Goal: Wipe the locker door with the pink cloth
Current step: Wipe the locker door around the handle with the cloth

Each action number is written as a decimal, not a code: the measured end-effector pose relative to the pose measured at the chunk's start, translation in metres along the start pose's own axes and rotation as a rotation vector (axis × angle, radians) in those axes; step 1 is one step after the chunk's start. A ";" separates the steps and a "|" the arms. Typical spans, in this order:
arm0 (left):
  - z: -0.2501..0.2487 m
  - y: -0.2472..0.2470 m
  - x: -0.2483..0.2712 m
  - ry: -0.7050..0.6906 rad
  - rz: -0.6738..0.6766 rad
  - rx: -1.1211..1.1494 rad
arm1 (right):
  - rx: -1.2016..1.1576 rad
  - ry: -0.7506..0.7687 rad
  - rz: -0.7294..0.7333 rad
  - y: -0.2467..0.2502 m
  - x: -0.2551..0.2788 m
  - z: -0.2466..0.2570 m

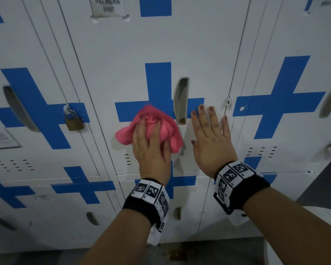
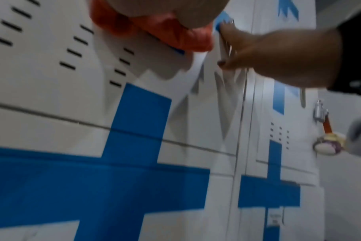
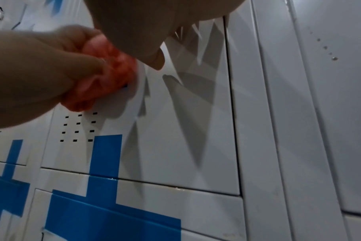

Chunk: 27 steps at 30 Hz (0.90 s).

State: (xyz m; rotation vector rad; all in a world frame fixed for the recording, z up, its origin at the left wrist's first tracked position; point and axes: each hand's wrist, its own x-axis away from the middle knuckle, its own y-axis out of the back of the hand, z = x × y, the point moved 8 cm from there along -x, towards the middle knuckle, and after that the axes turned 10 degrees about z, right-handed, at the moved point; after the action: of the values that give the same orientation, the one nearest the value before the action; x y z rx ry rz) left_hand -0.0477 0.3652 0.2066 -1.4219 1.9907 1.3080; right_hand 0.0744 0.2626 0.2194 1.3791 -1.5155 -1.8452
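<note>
The white locker door (image 1: 141, 46) carries a blue cross and a grey recessed handle (image 1: 181, 100). My left hand (image 1: 151, 144) grips the bunched pink cloth (image 1: 166, 129) and presses it against the door just left of the handle, over the cross's lower arm. The cloth (image 2: 175, 32) shows under the palm in the left wrist view and again as a red-pink wad (image 3: 105, 73) in the right wrist view. My right hand (image 1: 210, 131) lies flat on the door right of the handle, fingers straight and spread, holding nothing.
A brass padlock (image 1: 74, 121) hangs on the locker to the left. A name label (image 1: 108, 6) sits at the top of the door. Vent slots (image 1: 127, 159) lie below the cloth. More lockers with blue crosses stand on both sides and below.
</note>
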 end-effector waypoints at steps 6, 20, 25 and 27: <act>0.011 -0.030 0.016 -0.032 0.144 -0.203 | -0.006 0.011 -0.018 -0.002 -0.001 0.001; 0.035 -0.053 0.061 -0.683 0.477 -0.493 | 0.015 0.012 -0.028 -0.002 -0.001 0.000; 0.039 -0.045 0.060 -0.842 0.565 -0.621 | 0.014 0.012 -0.024 -0.002 -0.001 -0.001; 0.030 -0.043 0.058 -0.831 0.552 -0.615 | 0.019 0.011 -0.019 -0.002 -0.001 -0.001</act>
State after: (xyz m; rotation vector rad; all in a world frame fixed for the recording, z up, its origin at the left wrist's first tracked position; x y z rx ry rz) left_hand -0.0406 0.3565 0.1289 -0.3061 1.4635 2.3868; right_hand 0.0760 0.2638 0.2180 1.4146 -1.5228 -1.8359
